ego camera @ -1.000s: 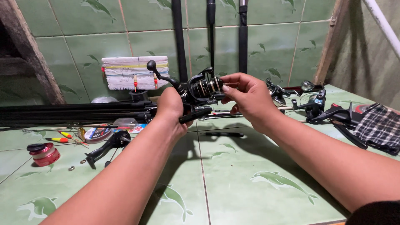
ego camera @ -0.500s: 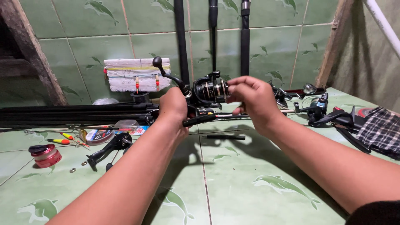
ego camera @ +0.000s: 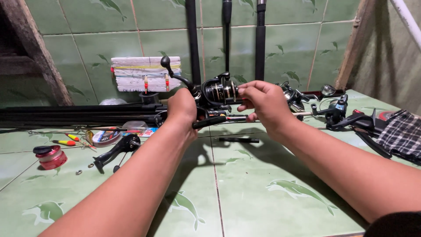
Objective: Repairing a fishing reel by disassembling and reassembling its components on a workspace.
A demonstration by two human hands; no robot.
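A black spinning reel (ego camera: 217, 91) with a gold-trimmed spool is held up above the green tiled floor. My left hand (ego camera: 182, 107) grips its body and foot from the left, with the crank handle (ego camera: 173, 72) sticking up and to the left. My right hand (ego camera: 263, 103) pinches the front of the spool from the right. A thin dark rod piece (ego camera: 239, 117) passes between both hands.
Black rods (ego camera: 74, 115) lie along the left; three more lean on the wall (ego camera: 226, 39). A red line spool (ego camera: 51, 157), a loose reel handle (ego camera: 115, 151), floats (ego camera: 66, 141), other reels (ego camera: 335, 112), a plaid cloth (ego camera: 401, 134) and a small black stick (ego camera: 239, 140) lie around.
Both hands and the reel have drifted slightly right and up in view. The grip on the reel looks the same.
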